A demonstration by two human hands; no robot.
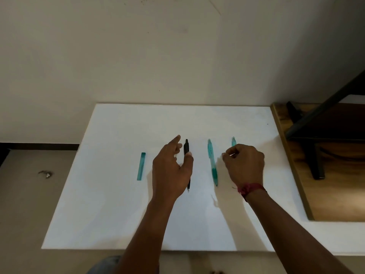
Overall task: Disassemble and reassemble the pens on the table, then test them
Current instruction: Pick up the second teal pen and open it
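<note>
Head view gives me a row laid lengthwise on the white table (pixel 118 194), spaced, I judge, for picking singly. The left hand (pixel 169 175) hangs slack-fingered over the black pen (pixel 186 148), probably next up. Left of that pen lies a teal stick (pixel 141 166); right of it a teal pen (pixel 211 159), then another teal pen (pixel 233 141) under the curled right hand (pixel 245 165). Whether that hand grips anything, I cannot tell.
</note>
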